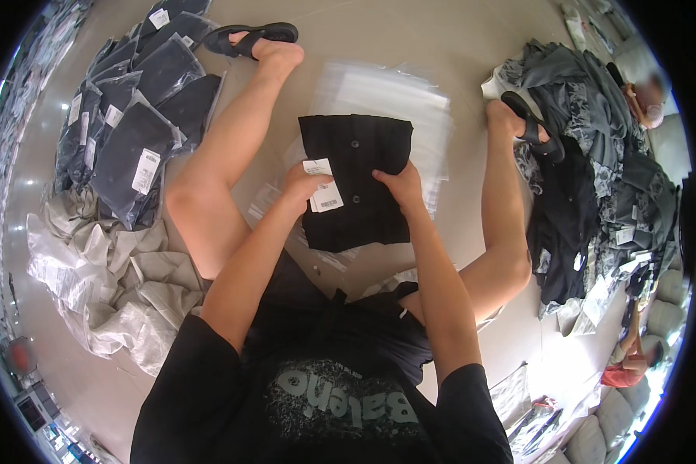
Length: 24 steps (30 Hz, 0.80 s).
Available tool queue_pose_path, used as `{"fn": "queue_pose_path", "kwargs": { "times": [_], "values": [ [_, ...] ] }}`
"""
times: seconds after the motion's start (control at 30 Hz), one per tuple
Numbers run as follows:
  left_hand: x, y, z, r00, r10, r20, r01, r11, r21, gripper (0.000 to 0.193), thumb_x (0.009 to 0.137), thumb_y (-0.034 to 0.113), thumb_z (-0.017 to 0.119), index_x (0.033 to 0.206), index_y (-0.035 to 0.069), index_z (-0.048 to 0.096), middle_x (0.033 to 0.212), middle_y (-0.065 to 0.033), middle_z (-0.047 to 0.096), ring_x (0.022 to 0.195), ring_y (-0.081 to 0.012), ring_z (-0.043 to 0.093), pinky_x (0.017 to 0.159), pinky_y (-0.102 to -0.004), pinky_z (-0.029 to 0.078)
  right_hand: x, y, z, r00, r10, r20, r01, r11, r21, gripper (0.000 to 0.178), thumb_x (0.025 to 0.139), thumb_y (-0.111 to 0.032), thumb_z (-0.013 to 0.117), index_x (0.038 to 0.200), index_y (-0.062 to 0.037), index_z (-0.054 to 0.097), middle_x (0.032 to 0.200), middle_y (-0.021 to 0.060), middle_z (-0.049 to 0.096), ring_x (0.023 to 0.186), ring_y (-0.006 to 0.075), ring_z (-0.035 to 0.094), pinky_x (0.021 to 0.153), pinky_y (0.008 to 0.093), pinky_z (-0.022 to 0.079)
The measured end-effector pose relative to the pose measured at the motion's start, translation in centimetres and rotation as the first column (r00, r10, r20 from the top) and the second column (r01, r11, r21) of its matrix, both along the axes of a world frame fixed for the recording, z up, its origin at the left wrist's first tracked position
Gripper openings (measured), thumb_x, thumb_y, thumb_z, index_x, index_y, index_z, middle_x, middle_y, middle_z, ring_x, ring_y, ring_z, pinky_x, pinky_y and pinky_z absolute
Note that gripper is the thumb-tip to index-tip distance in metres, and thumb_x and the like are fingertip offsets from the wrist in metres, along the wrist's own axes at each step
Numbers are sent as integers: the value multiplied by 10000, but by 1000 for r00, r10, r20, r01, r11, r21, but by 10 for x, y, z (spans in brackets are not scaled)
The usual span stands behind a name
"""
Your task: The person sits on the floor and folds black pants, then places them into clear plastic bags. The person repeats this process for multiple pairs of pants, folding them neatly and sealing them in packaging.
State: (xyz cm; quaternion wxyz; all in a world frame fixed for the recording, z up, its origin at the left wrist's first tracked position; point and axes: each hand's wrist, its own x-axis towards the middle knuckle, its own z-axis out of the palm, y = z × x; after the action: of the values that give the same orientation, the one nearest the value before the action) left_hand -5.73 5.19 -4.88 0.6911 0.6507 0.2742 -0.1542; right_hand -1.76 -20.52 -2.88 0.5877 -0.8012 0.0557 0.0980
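A person sits with legs spread wide, both hands on a flat-folded black cloth garment with dark round buttons down its middle (pixel 356 174). It is between the shins, covering part of a loose stack of clear plastic sheets or bags (pixel 427 116); whether it rests on them or is held just above, I can't tell.

The left hand (pixel 305 184) grips the left edge, its thumb pinning a white paper tag with a barcode (pixel 326 199) against the cloth. The right hand (pixel 404 187) holds the right edge, thumb laid on top. The other fingers of both hands are mostly hidden from me.

Over by the person's left leg, dark garments in clear, tagged bags (pixel 135 143) overlap in a heap, with a crumpled pile of beige cloth (pixel 116 271) just nearer. Beyond the right leg sprawls a mound of grey and black clothing (pixel 584 166).
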Motion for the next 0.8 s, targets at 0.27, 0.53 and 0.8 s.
{"fn": "queue_pose_path", "kwargs": {
  "times": [0.27, 0.53, 0.8],
  "values": [
    [-7, -67, 26, 958, -245, 148, 81, 728, 681, 573, 801, 129, 770, 1248, -52, 459, 971, -341, 714, 955, -516, 718, 801, -561, 571, -13, 34, 5, 998, -58, 17, 59, 998, -39, 626, 799, -311, 922, 1242, 65, 689, 1096, 177, 785, 1045, 293, 742, 952, 439, 572],
    [-30, -105, 0, 787, -479, 388, 101, 721, 685, 900, 847, 267, 782, 1559, -116, 386, 1350, -345, 606, 1276, -486, 571, 1049, -546, 479, -7, 47, -28, 998, -68, -9, 66, 987, -143, 1036, 670, -465, 990, 1418, 91, 536, 1243, 251, 733, 1160, 341, 716, 1011, 446, 557],
    [-24, -57, 16, 529, -794, 299, 557, 591, 584, 658, 946, 262, 719, 1518, -15, 548, 1477, -227, 602, 1376, -374, 531, 1165, -446, 414, 4, 32, -21, 949, -269, -164, 227, 945, -237, 843, 661, -397, 983, 1289, 56, 649, 1217, 255, 746, 1153, 389, 723, 983, 469, 561]
  ]
}}
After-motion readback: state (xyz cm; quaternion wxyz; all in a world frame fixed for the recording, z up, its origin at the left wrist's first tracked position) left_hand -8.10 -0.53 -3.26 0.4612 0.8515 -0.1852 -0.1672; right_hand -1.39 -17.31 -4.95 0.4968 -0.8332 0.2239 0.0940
